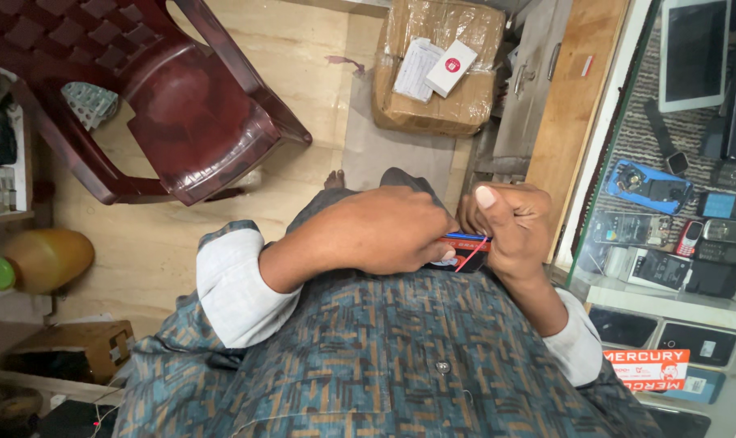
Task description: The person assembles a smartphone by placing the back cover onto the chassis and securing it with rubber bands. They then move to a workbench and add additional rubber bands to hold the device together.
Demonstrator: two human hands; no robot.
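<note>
My left hand and my right hand meet close to my body, both closed around a small dark flat object with a blue and red edge. A thin red wire runs from it between my hands. Most of the object is hidden under my fingers. My right thumb points up above it. My patterned blue shirt with white cuffs fills the lower part of the view.
A dark red plastic chair stands on the floor at the upper left. A taped cardboard box with a small white box on top lies ahead. A glass display counter with several phones runs along the right. A yellow jug sits at the left.
</note>
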